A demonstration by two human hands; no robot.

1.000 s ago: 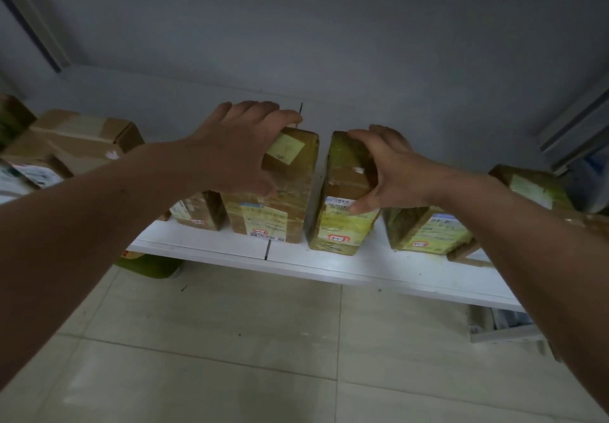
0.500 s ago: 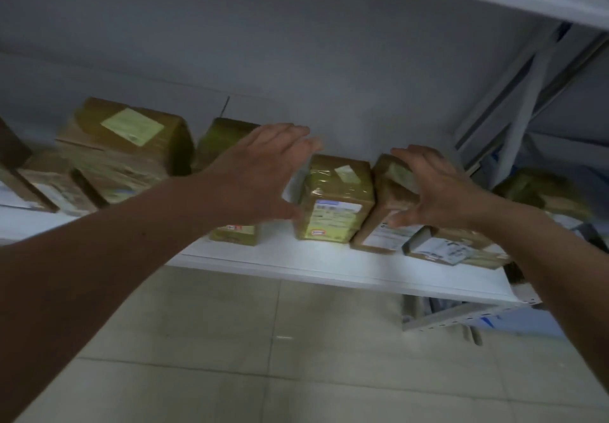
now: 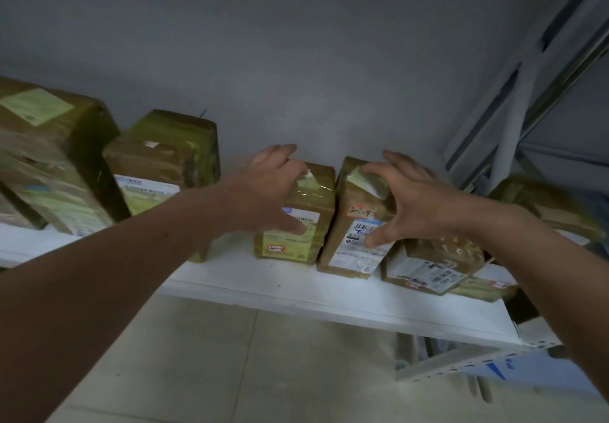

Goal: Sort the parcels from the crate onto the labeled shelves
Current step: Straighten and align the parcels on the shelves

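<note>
Clasped yellow-labelled parcel point(image 3: 298, 215) in left grip point(image 3: 267, 191), leaning parcel point(image 3: 354, 224) in right grip point(image 3: 418, 205), both on the shelf point(image 3: 290, 294); needed squaring upright, flush together, labels outward.

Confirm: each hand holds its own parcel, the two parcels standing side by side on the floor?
The surface is wrong. In the head view the left hand and right hand each hold their own parcel, the yellow-labelled parcel and the white-labelled parcel, standing side by side on the white shelf.

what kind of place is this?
Probably a parcel storeroom or courier pickup point: taped cardboard parcels with shipping labels lined up on a white metal rack shelf, handwritten number stickers on them, bare wall behind.
</note>
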